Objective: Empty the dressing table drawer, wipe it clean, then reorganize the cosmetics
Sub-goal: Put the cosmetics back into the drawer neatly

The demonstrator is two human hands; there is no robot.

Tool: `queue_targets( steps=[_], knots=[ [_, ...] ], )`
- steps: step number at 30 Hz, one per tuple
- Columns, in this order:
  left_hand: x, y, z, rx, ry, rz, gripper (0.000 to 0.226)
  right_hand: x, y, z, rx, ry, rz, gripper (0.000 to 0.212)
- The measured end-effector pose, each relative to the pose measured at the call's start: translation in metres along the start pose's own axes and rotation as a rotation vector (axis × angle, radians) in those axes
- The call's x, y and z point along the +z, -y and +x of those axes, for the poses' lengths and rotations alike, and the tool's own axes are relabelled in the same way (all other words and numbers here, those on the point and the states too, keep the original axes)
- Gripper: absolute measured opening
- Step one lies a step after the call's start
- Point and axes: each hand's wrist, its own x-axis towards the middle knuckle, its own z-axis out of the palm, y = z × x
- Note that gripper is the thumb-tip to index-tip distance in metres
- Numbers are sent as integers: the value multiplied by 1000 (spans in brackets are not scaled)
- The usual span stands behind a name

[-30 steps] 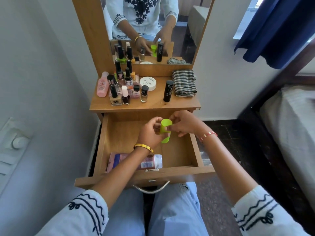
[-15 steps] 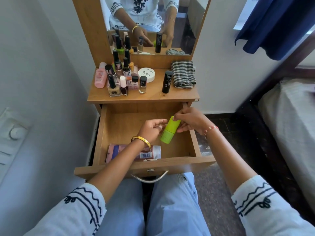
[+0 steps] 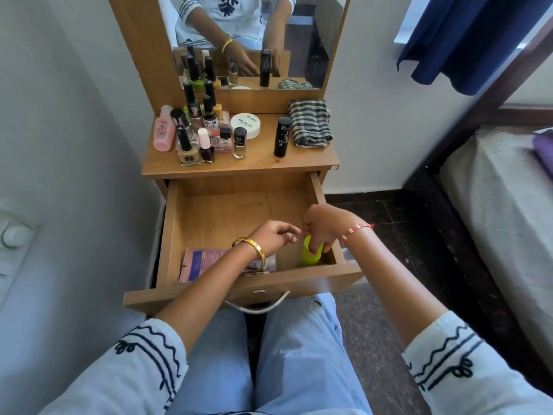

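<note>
The wooden drawer of the dressing table is pulled out in front of me. My right hand grips the top of a lime-green tube, which stands upright in the drawer's near right corner. My left hand hovers just left of it with fingers loosely apart, holding nothing. A pink and purple packet lies flat at the near left of the drawer, partly under my left forearm. On the tabletop stand several nail polish bottles, a pink bottle, a white jar and a black tube.
A folded striped cloth lies on the tabletop's right end below the mirror. A wall runs close on the left. A bed stands at the right, with dark floor between it and the table. My knees sit under the drawer handle.
My right hand has carried the green tube down and toward me, from mid-drawer to the near right corner, and stood it upright. My left hand has let go of it.
</note>
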Motion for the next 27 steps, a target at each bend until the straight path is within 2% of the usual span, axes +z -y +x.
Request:
queue_targets(
  steps=[4, 9, 14, 21, 27],
  knots=[
    [1, -4, -3, 12, -2, 41, 27, 5, 3, -5, 25, -18, -203, 50],
    [1, -4, -7, 11, 5, 57, 27, 8, 7, -6, 50, -57, -332, 52],
    [2, -7, -8, 13, 15, 72, 26, 7, 5, -3, 22, -83, -347, 56],
    [-1, -12, -10, 42, -58, 66, 26, 10, 13, 3, -31, -158, -333, 41],
    [-11, -6, -14, 39, -98, 53, 26, 10, 14, 9, -27, -168, -345, 39]
  ],
)
